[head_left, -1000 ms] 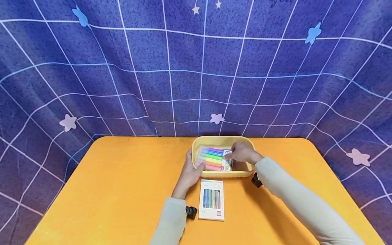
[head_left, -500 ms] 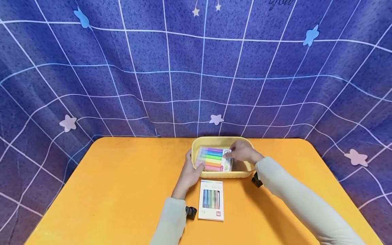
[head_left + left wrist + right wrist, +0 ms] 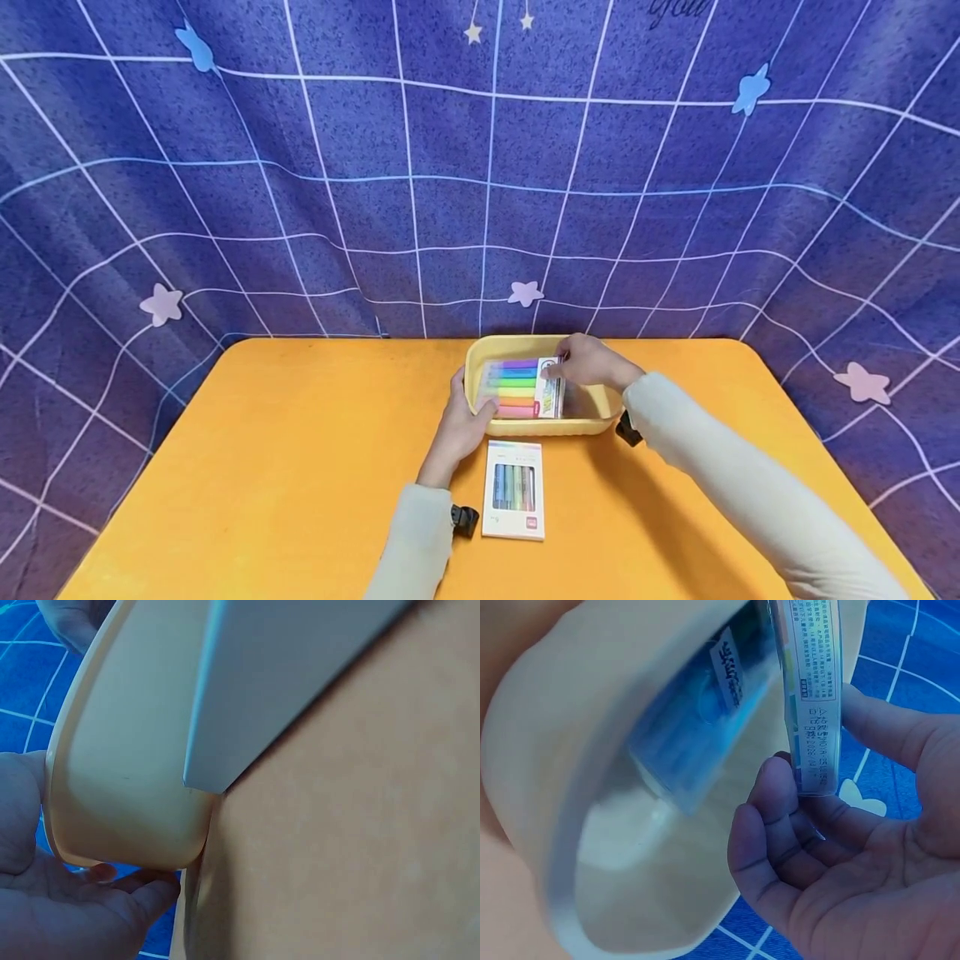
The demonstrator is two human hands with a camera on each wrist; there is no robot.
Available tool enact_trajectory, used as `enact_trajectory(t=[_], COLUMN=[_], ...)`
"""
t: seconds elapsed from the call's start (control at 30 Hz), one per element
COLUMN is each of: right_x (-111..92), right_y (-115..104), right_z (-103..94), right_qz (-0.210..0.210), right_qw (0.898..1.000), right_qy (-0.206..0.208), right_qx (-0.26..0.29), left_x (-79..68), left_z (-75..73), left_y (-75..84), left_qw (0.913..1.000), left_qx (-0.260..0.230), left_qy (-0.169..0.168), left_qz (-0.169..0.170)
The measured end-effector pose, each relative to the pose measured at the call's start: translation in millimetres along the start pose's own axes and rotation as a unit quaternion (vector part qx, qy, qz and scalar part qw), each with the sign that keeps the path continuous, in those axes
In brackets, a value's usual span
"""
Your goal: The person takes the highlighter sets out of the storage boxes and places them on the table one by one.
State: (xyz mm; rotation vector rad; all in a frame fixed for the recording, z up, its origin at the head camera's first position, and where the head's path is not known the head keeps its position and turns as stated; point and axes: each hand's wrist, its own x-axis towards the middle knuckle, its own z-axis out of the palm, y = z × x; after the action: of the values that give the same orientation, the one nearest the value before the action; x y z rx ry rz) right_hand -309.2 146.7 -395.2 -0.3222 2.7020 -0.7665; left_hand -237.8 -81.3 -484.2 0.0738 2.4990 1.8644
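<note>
A pale yellow basket [image 3: 551,428] stands at the table's far edge. My left hand [image 3: 461,427] grips its left end, thumb over the rim and fingers along the outside. Inside the basket, my right hand [image 3: 598,365] pinches the right end of a clear pack of rainbow-coloured markers [image 3: 513,390] with a white label. The right wrist view shows that pack's printed narrow side [image 3: 817,735] between thumb and fingers. Beneath it in the basket lies another glossy pack, bluish in this view [image 3: 705,705].
A white box of pens [image 3: 513,527] with a window lies on the orange table [image 3: 315,467] just in front of the basket. Behind the table hangs a blue curtain [image 3: 442,208] with a grid pattern and stars.
My right hand has risen slightly with the marker pack, whose far right corner sits higher. My left hand keeps its grip on the basket. The head view has shifted a little.
</note>
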Motion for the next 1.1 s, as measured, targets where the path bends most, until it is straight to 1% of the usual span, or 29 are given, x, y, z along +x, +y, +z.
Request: enact_trajectory(t=[0.17,0.27,0.5,0.7,0.93,1.1], right_x=[-2,-3,-5,-6,-8,-6], right_y=[-6,-9,-15,-14,-9,-10], right_z=[-3.2,-5.2,-8.6,-11.3,-13.9,-16.1], right_qz=[-0.005,-0.013,-0.015,-0.030,-0.040,-0.066], right_qw=[1.000,1.000,1.000,0.999,0.999,0.997], right_qy=[0.005,0.012,0.013,0.013,0.011,0.014], right_qx=[-0.010,-0.016,-0.024,-0.029,-0.032,-0.037], left_x=[-1.2,-1.7,-0.4,1.3,2.0,1.6], left_z=[-0.6,-0.7,-0.6,0.5,1.8,0.0], left_y=[0.9,1.4,0.9,-0.3,-0.1,0.2], left_qw=[1.0000,1.0000,1.0000,1.0000,0.9998,0.9997], left_qx=[0.007,0.007,0.002,-0.007,0.005,0.003], left_qy=[0.002,0.000,-0.001,0.002,-0.002,0.002], left_qz=[-0.007,-0.007,-0.004,0.001,-0.020,-0.022])
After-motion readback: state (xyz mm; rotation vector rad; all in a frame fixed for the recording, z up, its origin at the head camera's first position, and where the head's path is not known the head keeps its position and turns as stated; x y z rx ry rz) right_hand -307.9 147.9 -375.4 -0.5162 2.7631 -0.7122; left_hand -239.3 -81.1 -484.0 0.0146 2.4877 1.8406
